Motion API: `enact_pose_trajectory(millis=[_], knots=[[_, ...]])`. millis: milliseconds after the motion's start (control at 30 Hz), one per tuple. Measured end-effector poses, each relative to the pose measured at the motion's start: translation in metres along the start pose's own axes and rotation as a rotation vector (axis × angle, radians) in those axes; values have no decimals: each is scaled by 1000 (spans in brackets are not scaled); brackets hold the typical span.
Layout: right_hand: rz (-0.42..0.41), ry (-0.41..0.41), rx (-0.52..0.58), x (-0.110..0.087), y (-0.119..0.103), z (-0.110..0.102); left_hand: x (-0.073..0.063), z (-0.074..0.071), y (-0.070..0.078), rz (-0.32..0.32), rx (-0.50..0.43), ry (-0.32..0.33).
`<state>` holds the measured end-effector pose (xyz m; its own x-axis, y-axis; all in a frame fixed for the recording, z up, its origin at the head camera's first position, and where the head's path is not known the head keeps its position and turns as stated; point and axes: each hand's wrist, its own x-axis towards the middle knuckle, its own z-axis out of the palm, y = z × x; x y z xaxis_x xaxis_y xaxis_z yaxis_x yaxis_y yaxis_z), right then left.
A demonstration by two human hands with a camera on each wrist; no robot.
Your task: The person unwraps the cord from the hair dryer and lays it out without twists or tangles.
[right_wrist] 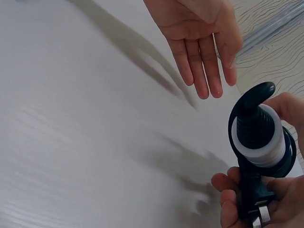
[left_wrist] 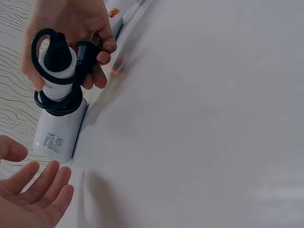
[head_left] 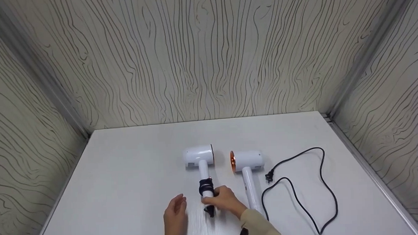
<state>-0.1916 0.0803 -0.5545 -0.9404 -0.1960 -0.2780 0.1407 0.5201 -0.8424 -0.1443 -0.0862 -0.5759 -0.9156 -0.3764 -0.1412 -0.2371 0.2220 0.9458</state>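
Note:
A white hair dryer has its black cord wound round its handle. My right hand grips that handle near its lower end. In the right wrist view, the fingers lie by the cord's black two-pin plug, beside the handle. My left hand is held to the left of the handle, apart from it. Its fingers are relaxed and hold nothing, as the left wrist view of the hand shows. A label is visible on the dryer's body.
A second white hair dryer with an orange-rimmed nozzle lies just right of the right hand. Its loose black cord loops across the right of the white table, with the plug near its body. Wood-grain panels enclose the table.

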Motion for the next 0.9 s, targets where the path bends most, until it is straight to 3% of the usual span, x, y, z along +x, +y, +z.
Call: enact_pose_trajectory(millis=[200,533,900], knots=[[35,-18,149,0,5,2,7,1,4,34,25,-19],[85,4,186,-2,11,2,15,1,8,78,14,-78],[-23,-32,295,-12,25,-7,29,-6,4,118,14,-44]])
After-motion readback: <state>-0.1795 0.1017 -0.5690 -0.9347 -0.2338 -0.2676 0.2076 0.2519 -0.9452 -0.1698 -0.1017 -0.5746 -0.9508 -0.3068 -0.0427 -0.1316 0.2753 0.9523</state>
